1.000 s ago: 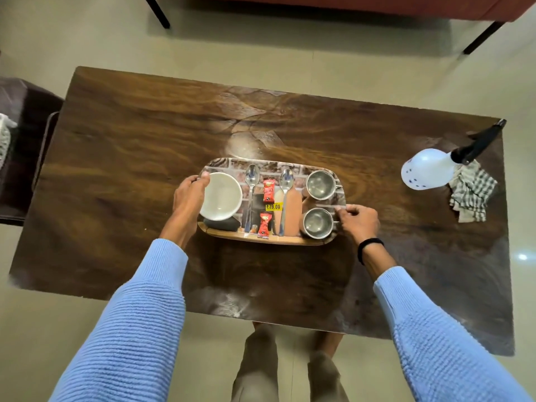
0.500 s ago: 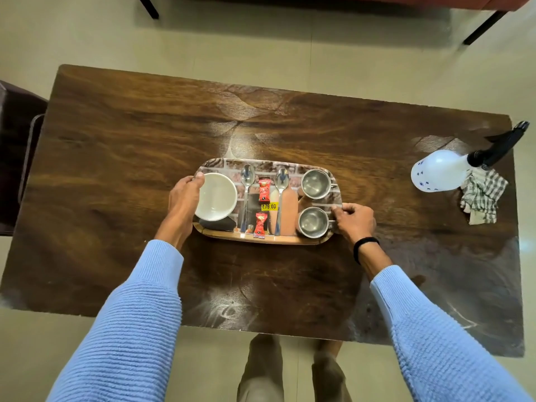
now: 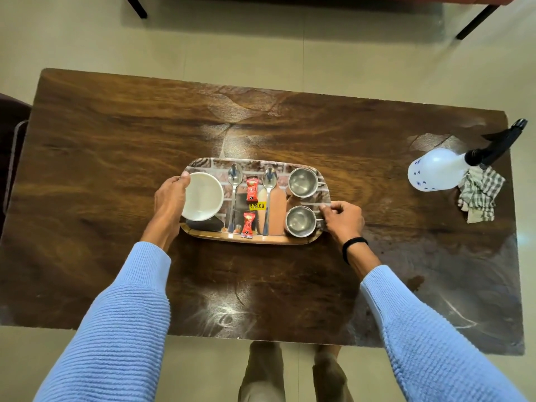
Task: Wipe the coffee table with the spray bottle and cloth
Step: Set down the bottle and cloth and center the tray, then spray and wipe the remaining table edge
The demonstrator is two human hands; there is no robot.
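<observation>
Soft overhead light; glare patches on the coffee table [image 3: 116,158]; perhaps slight wide-angle edge bowing

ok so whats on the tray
On the tray: a white bowl, two spoons, two red sachets, two steel cups and a price sticker. The left hand and right hand grip its ends, covering the rim; the table beneath it is hidden.

Tray [image 3: 246,240] sitting dead centre on tabletop [image 3: 116,146], blocking the middle. Spray bottle [image 3: 435,169] and cloth [image 3: 480,195] crowding the 3 o'clock end. Wide bare lanes running at 9 and 12 o'clock.
</observation>
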